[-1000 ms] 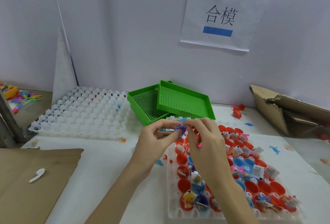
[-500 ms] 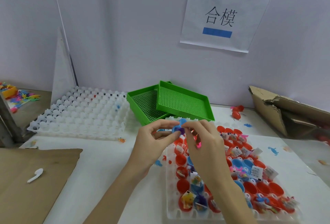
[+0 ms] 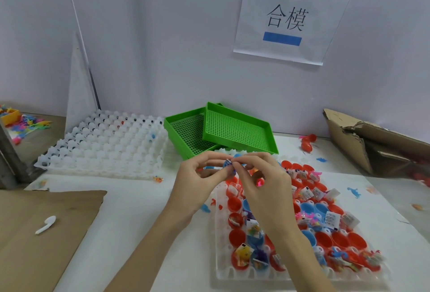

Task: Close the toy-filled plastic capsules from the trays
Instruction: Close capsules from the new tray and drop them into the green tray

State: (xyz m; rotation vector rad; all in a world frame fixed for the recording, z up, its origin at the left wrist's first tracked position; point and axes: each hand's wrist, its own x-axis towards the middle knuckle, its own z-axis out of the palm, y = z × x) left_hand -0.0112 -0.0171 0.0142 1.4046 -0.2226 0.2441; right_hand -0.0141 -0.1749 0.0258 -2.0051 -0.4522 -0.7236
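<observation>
We hold a blue capsule [image 3: 227, 164] above the far edge of the filled tray [image 3: 221, 268], pinched between our left hand [image 3: 202, 182] and right hand [image 3: 263, 184]; both hands' fingertips press on it. An empty tray [image 3: 104, 149] lies at the table's far left.

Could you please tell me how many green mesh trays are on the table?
2: one green mesh tray lies flat behind the hands, the other rests tilted on its right side.
</observation>
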